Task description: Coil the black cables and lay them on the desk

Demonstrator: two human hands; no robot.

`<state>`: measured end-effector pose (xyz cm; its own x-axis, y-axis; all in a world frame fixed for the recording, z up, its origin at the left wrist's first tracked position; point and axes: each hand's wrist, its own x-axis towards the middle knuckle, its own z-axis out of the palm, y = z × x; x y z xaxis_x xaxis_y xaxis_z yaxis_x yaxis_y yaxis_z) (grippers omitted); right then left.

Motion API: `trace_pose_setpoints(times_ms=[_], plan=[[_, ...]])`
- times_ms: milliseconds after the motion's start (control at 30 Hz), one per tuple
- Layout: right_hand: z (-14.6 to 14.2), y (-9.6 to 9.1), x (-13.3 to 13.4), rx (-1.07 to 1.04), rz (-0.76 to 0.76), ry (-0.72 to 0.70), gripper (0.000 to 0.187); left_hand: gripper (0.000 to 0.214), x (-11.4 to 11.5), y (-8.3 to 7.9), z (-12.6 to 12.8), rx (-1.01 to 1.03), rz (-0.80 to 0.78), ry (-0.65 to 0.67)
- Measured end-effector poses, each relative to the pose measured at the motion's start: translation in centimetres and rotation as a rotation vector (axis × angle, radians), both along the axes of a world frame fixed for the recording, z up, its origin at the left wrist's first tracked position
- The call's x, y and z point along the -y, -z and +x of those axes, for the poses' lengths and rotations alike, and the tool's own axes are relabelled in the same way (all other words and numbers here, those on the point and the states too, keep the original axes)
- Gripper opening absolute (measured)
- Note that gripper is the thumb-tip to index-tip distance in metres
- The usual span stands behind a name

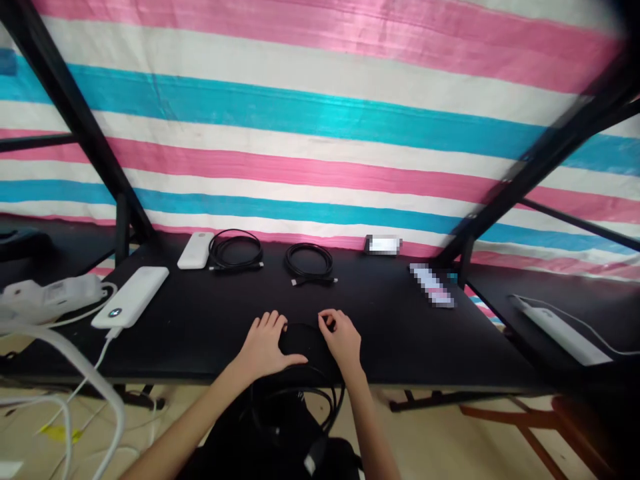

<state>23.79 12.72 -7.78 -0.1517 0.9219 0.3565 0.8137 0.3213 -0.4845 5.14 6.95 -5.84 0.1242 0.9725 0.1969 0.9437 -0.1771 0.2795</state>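
My left hand [265, 347] lies flat on the near edge of the black table [390, 333], fingers spread, its thumb against a black cable [300, 339] that is hard to make out on the dark top. My right hand [343, 337] is curled beside it, fingertips pinched on the same black cable. Loops of that cable [300, 407] hang below the table edge between my forearms.
Two coiled black cables [235, 250] [310, 262] lie farther back. A white power bank [195, 250] sits by the left coil; a second one [133, 297] lies at the left with a white lead. White power strips [50, 293] [560, 330] flank both sides. A striped tarp [320, 133] hangs behind.
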Motion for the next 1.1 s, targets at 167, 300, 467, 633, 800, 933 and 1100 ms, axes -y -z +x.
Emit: trace_pose_setpoints(times_ms=[167, 300, 467, 633, 800, 933, 1100], plan=[[-0.6, -0.1, -0.3, -0.041, -0.008, 0.044, 0.022, 0.04, -0.7, 1.2, 0.2, -0.074, 0.06, -0.045], [-0.2, 0.1, 0.1, -0.373, -0.114, 0.039, 0.033, 0.037, -1.0, 1.9, 0.0, -0.143, 0.096, -0.061], [1.8, 0.0, 3.6, -0.541, -0.216, -0.026, 0.045, 0.038, -0.8, 1.9, -0.1, -0.16, 0.092, -0.054], [3.0, -0.2, 7.6, -0.115, -0.167, -0.142, 0.075, 0.037, -0.7, 2.0, -0.2, -0.154, 0.097, -0.043], [1.2, -0.4, 8.2, 0.202, -0.13, 0.031, 0.081, 0.036, -0.7, 2.1, -0.3, -0.136, 0.121, -0.056], [0.8, -1.2, 7.9, 0.195, -0.181, -0.019, 0.072, 0.035, -0.6, 1.9, -0.3, -0.117, 0.129, -0.05], [2.4, -0.7, 7.8, -0.047, -0.208, -0.095, 0.051, 0.032, -0.7, 1.8, -0.3, -0.098, 0.13, -0.047]])
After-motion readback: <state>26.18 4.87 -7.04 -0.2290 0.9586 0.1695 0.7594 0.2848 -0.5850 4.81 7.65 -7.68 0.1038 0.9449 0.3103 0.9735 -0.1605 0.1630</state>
